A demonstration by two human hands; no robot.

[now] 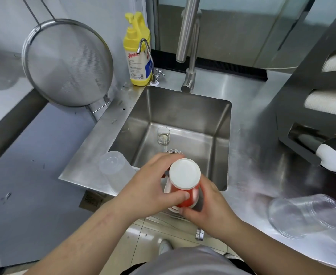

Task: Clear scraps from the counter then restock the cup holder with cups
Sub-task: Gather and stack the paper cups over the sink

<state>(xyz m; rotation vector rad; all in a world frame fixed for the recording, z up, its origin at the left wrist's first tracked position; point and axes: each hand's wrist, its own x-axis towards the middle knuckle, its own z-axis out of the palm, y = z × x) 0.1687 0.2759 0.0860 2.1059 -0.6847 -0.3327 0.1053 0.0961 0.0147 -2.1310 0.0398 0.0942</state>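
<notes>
A stack of red and white paper cups (184, 183), turned bottom up, is held over the front edge of the steel sink (222, 124). My left hand (153, 183) grips the stack from the left with thumb and fingers wrapped round it. My right hand (204, 203) grips it from the lower right. The dark cup holder (302, 100) stands on the counter at the right, with rows of white cups (325, 102) lying in its slots. A stack of clear plastic cups (302, 213) lies on its side on the counter at the right front.
A small glass (163, 135) with liquid stands in the sink near the drain. An upturned clear plastic container (113, 165) rests at the sink's left edge. A large mesh strainer (68, 62), a yellow soap bottle (137, 50) and the tall tap (189, 42) stand behind.
</notes>
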